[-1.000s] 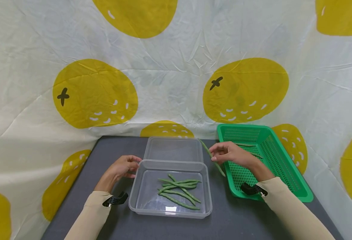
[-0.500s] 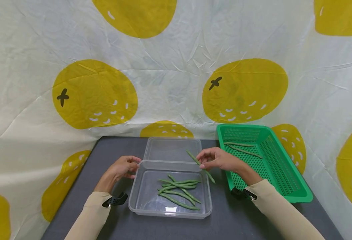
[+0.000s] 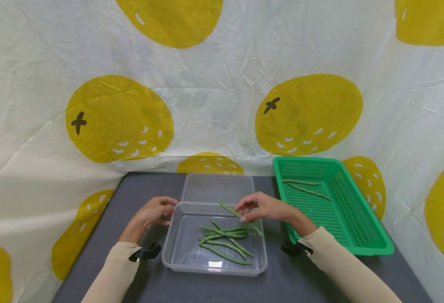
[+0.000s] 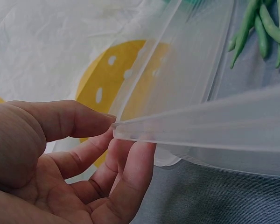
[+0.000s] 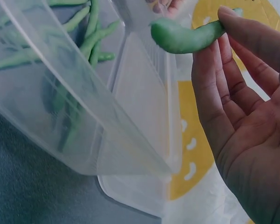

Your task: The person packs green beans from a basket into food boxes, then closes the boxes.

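My right hand (image 3: 254,208) pinches a long green bean (image 3: 229,209) above the far right part of the clear plastic container (image 3: 176,265); in the right wrist view the fingertips (image 5: 233,23) grip the bean (image 5: 182,37). Several green beans (image 3: 225,240) lie in the container. My left hand (image 3: 157,210) holds the container's far left corner, thumb and fingers (image 4: 84,121) on its rim (image 4: 186,126).
A clear lid (image 3: 218,189) lies behind the container. A green perforated basket (image 3: 373,246) with two beans (image 3: 307,189) stands at the right. All rest on a dark grey table (image 3: 301,282), with a lemon-print cloth behind and at both sides.
My right hand carried the bean leftward from the basket's edge to over the container. The left hand stayed on the corner.
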